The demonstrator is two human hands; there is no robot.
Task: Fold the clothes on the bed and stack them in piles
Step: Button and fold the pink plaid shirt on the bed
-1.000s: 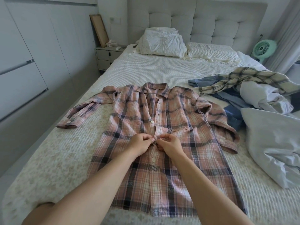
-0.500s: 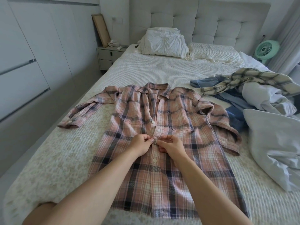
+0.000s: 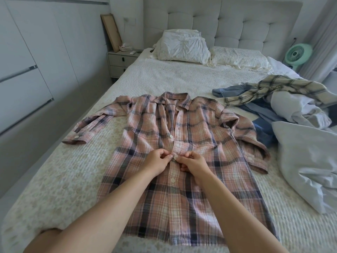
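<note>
Shirt: pink plaid shirt (image 3: 182, 161), spread face up on the bed (image 3: 54, 179), collar toward the headboard, hem at the near edge; left sleeve stretched out to the side, right sleeve bent back along the body.
Left hand: left hand (image 3: 156, 161), resting on the shirt's front strip just left of centre, fingers curled, pinching the cloth edge beside a button.
Right hand: right hand (image 3: 193, 164), touching the shirt just right of centre, thumb and forefinger pinching the facing edge; fingertips of both hands nearly meeting at mid-chest.
Buttons: one white button above the hands, one below, both on the centre strip.
Unfolded clothes: heap of clothes (image 3: 269, 99) to the right of the shirt, near its right sleeve; cream plaid piece over blue and white ones.
Pillows: pillows (image 3: 184, 46) against the headboard, well apart from the shirt.
</note>
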